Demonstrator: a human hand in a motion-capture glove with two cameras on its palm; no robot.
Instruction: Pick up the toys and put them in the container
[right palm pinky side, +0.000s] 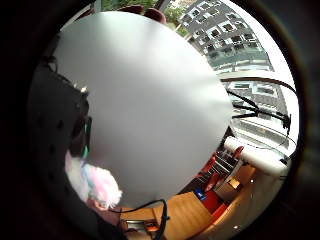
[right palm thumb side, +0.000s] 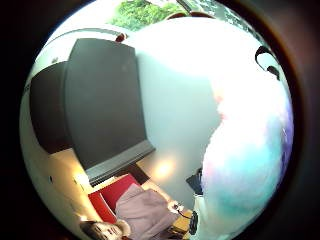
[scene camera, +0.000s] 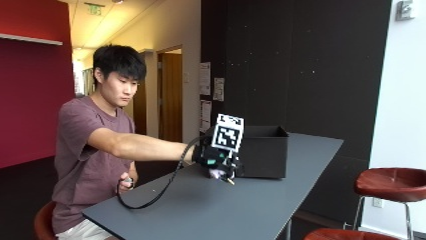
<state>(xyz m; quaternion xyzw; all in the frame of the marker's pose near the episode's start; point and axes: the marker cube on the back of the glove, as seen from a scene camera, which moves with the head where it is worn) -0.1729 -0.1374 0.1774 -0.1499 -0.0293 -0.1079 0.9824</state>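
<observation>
My gloved right hand (scene camera: 214, 157) grips a small pastel plush toy (scene camera: 219, 174), pink, white and pale blue, just above the dark grey table (scene camera: 219, 210). The hand hangs in front of the near side of the black open-topped container (scene camera: 265, 150), below its rim. In the little finger side view the plush toy (right palm pinky side: 99, 182) peeks out beside the black glove (right palm pinky side: 57, 125), over the table (right palm pinky side: 150, 100). In the thumb side view the plush toy (right palm thumb side: 247, 155) fills much of the picture, with the container (right palm thumb side: 102, 100) standing on the table (right palm thumb side: 175, 105) beyond it.
The container stands near the middle of the long table. Two red stools (scene camera: 391, 182) (scene camera: 333, 234) stand on the far side at the right. The person's bare left hand (scene camera: 126, 183) holds a cable at the table's near corner.
</observation>
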